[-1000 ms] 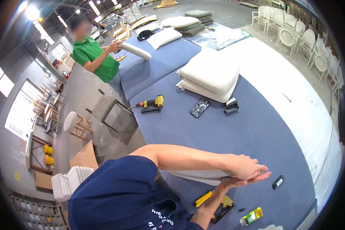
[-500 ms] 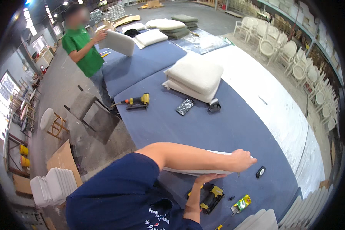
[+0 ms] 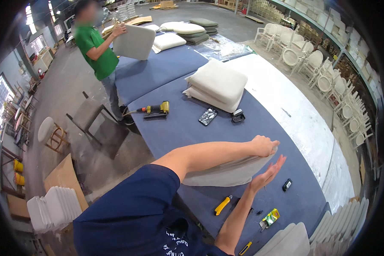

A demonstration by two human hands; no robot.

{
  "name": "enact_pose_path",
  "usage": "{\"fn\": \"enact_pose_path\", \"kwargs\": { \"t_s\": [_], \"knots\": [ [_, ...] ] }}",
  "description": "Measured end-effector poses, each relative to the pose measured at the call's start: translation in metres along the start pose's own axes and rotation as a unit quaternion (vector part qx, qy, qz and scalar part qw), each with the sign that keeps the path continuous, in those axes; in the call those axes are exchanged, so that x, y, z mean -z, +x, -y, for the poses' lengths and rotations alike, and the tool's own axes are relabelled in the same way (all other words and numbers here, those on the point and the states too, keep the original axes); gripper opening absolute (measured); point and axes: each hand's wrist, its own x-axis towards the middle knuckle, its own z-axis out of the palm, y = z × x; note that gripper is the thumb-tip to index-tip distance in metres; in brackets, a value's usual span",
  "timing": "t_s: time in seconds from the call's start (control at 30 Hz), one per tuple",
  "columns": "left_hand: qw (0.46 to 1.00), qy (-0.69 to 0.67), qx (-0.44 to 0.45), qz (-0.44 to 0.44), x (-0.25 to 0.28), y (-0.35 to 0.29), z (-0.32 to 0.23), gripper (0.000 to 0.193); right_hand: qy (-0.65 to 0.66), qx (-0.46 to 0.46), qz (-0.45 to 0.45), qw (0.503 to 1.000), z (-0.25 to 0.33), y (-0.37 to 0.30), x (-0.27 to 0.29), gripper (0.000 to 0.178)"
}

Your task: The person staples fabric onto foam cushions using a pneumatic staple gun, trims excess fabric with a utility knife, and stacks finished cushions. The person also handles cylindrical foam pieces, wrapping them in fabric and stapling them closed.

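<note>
A light grey fabric seat cushion (image 3: pixel 222 174) stands tilted on the blue table in front of me, partly covered by my left forearm. My left hand (image 3: pixel 263 146) has its fingers closed on the cushion's far right corner. Beside that same end, my right hand (image 3: pixel 266 174) is raised with fingers stretched out and palm toward the cushion; contact is hard to tell. Near my right forearm lie a yellow-handled knife (image 3: pixel 223 205) and a green and yellow small box (image 3: pixel 269 219). My right forearm hides most of a nail gun.
On the blue table (image 3: pixel 179 132) are stacked cushions (image 3: pixel 217 83), a yellow nail gun (image 3: pixel 155 109), a phone-like black item (image 3: pixel 208 116) and a small black device (image 3: pixel 287 184). A co-worker in green (image 3: pixel 97 55) holds a cushion. More cushions (image 3: pixel 292 241) stand at lower right.
Both my hands have risen, tilting the cushion so more of its face shows. My right hand has left the cushion's underside and opened. The yellow-handled knife has come into clear view.
</note>
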Motion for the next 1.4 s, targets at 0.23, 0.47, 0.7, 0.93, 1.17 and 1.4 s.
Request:
{"fn": "enact_pose_path", "kwargs": {
  "t_s": [0.23, 0.47, 0.7, 0.93, 1.17, 1.4],
  "knots": [
    [0.990, 0.121, 0.045, -0.059, 0.043, -0.179, 0.038, 0.087, -0.326, 0.195, 0.132, 0.916, -0.097, 0.083, -0.006, 0.041],
    [0.962, 0.046, 0.115, -0.242, 0.061, -0.269, 0.124, 0.058, 0.011, -0.262, 0.156, 0.952, -0.249, 0.081, -0.005, 0.091],
    [0.976, -0.032, 0.131, -0.169, 0.040, -0.236, 0.276, 0.053, -0.343, -0.341, 0.102, 0.869, -0.217, 0.027, -0.002, 0.070],
    [0.986, -0.146, 0.020, 0.075, -0.008, -0.224, 0.369, 0.064, -0.704, -0.073, 0.003, 0.707, -0.245, -0.089, 0.008, 0.040],
    [0.993, -0.113, -0.020, -0.006, 0.110, -0.300, 0.546, 0.052, -0.660, -0.131, 0.031, 0.739, -0.214, -0.237, -0.223, 0.040],
    [0.968, 0.111, 0.185, -0.131, 0.211, -0.315, 0.822, 0.042, -0.328, -0.127, 0.157, 0.923, -0.162, -0.225, -0.521, 0.027]
  ]
}}
